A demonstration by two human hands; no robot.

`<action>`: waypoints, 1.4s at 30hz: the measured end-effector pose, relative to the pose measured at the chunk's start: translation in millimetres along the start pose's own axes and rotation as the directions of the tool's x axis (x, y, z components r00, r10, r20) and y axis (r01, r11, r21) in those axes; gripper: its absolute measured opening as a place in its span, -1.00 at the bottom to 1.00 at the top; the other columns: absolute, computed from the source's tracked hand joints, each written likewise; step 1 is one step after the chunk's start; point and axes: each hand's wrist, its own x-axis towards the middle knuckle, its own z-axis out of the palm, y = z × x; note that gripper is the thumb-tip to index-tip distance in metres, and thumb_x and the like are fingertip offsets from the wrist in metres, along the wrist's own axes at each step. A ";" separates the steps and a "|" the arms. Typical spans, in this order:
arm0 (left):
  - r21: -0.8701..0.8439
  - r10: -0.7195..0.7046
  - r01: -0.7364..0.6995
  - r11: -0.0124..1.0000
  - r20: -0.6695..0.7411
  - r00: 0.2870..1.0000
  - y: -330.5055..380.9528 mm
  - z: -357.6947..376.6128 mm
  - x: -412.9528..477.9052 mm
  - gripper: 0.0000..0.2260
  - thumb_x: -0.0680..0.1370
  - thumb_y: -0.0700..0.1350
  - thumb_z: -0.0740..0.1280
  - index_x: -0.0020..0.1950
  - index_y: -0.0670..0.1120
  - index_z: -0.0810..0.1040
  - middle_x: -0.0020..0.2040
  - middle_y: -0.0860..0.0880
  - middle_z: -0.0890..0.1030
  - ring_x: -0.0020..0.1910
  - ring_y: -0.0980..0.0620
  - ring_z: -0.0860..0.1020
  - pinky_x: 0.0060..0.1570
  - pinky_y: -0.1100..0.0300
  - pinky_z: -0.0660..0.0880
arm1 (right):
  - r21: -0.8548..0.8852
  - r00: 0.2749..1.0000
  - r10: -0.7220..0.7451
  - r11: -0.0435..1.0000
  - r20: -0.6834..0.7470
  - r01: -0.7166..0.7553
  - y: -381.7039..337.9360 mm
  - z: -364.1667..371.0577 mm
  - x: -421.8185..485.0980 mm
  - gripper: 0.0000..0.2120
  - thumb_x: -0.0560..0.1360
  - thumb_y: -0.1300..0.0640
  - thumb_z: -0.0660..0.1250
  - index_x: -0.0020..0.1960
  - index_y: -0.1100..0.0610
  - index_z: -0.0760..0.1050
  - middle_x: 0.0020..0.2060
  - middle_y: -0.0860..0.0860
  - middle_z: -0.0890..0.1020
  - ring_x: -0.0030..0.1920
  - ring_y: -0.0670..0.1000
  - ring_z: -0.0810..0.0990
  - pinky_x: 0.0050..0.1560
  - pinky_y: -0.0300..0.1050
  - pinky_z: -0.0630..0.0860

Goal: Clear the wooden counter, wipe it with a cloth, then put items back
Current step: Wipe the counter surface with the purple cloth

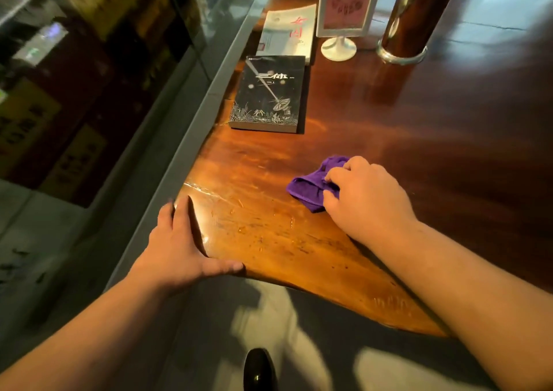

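Observation:
My right hand [366, 199] presses a crumpled purple cloth [311, 185] onto the glossy wooden counter [374, 121], fingers curled over it. At the counter's near left corner rests my left hand [179, 250], fingers spread flat along the edge and thumb on the front rim, holding nothing. A black paperback book [267, 94] lies flat on the counter beyond the cloth. Behind it lies a white book with red characters [288, 30]. Small wet streaks show on the wood between my hands.
A white-framed pink sign on a round stand [344, 10] and a tall brown cylinder with a metal base [414, 19] stand at the back. A glass panel [209, 7] and grey ledge run along the counter's left side. A dark shoe [258, 369] shows on the floor below.

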 end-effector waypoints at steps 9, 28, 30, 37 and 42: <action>-0.011 -0.010 0.010 1.000 0.052 0.999 -18.8 -2.5 9.0 0.61 -0.20 0.59 0.54 0.65 0.10 -0.21 0.65 -0.09 0.01 0.61 -0.20 0.07 0.54 -0.22 0.15 | 0.249 0.981 -0.161 0.951 -0.107 0.183 -88.1 38.9 45.4 -0.61 0.52 0.19 0.38 0.30 -0.10 0.57 0.14 0.03 0.63 0.08 0.21 0.59 -0.09 0.09 0.56; -0.014 0.008 -0.007 1.000 0.088 0.996 -5.8 -2.7 13.4 0.63 -0.20 0.63 0.50 0.65 0.09 -0.27 0.66 -0.07 -0.11 0.63 -0.17 -0.03 0.55 -0.19 0.11 | 0.238 0.940 -0.331 0.909 -0.089 0.342 -94.9 43.6 36.2 -0.59 0.50 0.27 0.33 0.30 -0.01 0.56 0.16 0.06 0.55 0.11 0.22 0.44 0.00 0.13 0.52; -0.003 0.002 -0.002 1.000 0.092 0.996 -5.0 -2.2 14.1 0.65 -0.21 0.63 0.49 0.65 0.07 -0.27 0.67 -0.09 -0.11 0.63 -0.16 -0.04 0.56 -0.15 0.10 | 0.260 0.901 -0.424 0.864 -0.089 0.432 -119.7 51.1 17.3 -0.63 0.44 0.21 0.44 0.22 0.00 0.58 0.11 0.06 0.57 0.07 0.19 0.47 -0.07 0.09 0.49; -0.027 -0.014 0.017 0.999 0.106 0.994 -4.7 -3.6 13.8 0.63 -0.22 0.61 0.51 0.63 0.14 -0.29 0.66 -0.03 -0.13 0.62 -0.19 -0.03 0.54 -0.22 0.13 | 0.305 0.884 -0.467 0.838 -0.025 0.452 -66.8 50.2 2.2 -0.66 0.48 0.26 0.35 0.16 -0.08 0.62 0.12 -0.07 0.59 0.07 0.12 0.44 0.04 0.10 0.52; -0.037 0.001 0.002 0.999 0.090 0.996 -6.9 -2.6 14.5 0.63 -0.20 0.60 0.53 0.64 0.13 -0.29 0.66 -0.05 -0.10 0.62 -0.20 -0.02 0.53 -0.24 0.15 | 0.306 0.928 -0.372 0.883 -0.009 0.356 -103.5 33.7 34.7 -0.71 0.53 0.04 0.25 0.20 -0.04 0.63 0.14 -0.01 0.59 0.10 0.15 0.44 0.10 0.15 0.53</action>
